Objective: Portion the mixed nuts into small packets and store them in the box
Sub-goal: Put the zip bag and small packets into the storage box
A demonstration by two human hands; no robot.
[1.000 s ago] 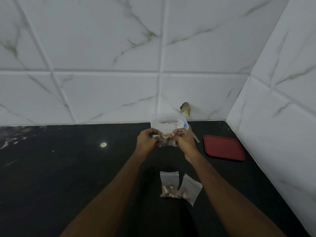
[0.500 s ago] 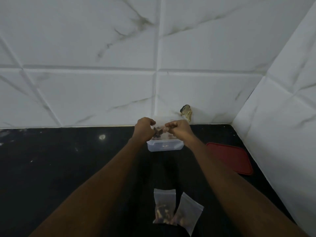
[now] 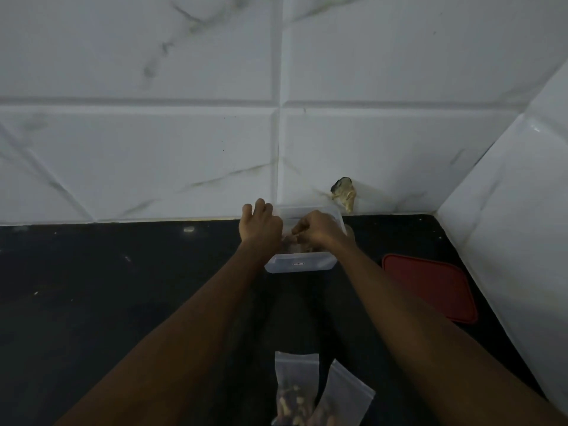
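Both hands sit over the clear box at the far middle of the dark counter: right hand curled, pinching the top of a small nut packet hanging into the box; left hand curled beside it, but whether it grips packet or box rim can't be told. Packet looks light, thin, floppy, slick, lumpy with nuts, so take it by the top seal strip, no squeezing; two more packets lie near, red lid to the right. Small dark label on the box front, unreadable, no other writing seen
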